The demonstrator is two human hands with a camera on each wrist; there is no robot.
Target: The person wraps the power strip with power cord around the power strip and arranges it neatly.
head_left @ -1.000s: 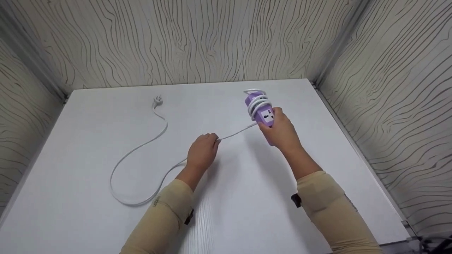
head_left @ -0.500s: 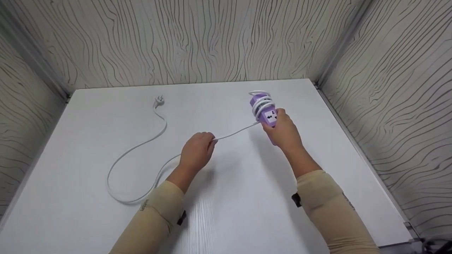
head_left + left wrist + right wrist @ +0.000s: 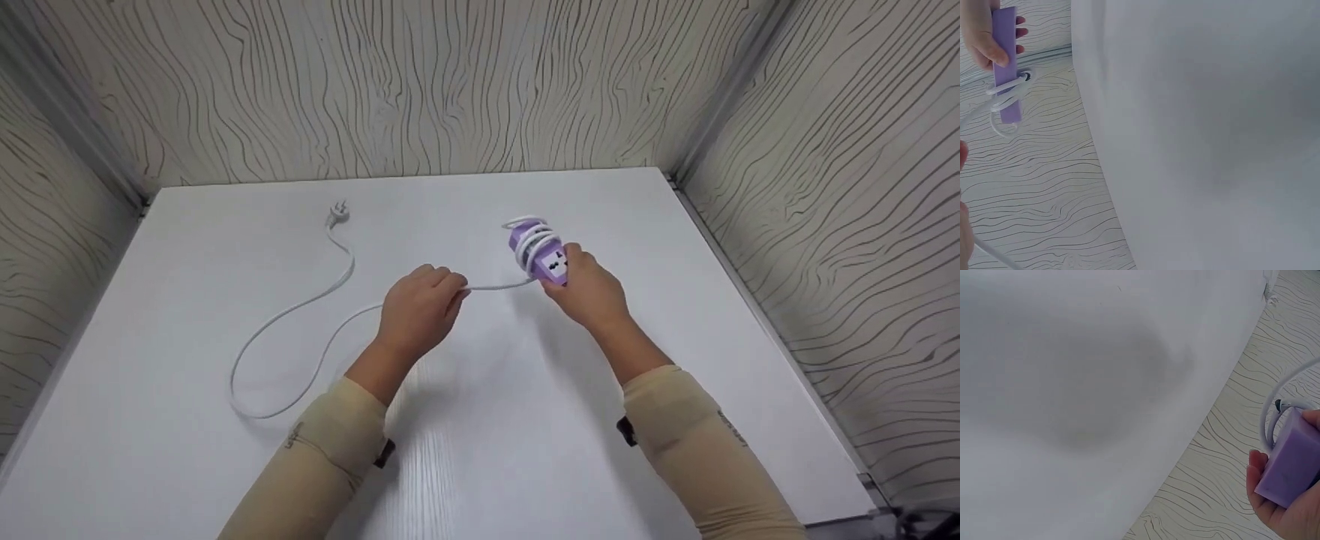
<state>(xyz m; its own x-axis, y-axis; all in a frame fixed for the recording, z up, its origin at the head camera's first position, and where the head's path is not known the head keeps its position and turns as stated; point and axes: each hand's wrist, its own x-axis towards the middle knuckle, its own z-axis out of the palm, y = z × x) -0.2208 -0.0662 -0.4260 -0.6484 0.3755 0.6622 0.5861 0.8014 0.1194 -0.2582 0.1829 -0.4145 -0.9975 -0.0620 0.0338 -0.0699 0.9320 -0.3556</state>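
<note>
Left hand (image 3: 420,309) holds the white cord (image 3: 496,287); to its right, the right hand (image 3: 592,294) grips the purple power strip (image 3: 552,264), whose long axis slants away and leftward.

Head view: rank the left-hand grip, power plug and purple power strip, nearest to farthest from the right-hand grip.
1. Purple power strip: inside the right-hand grip.
2. Left-hand grip: to the left, holding the cord.
3. Power plug: farther left, at the cord's end.

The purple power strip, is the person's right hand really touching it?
Touching: the left wrist view shows the right hand gripping the purple power strip, thumb on its face, fingers behind.
</note>
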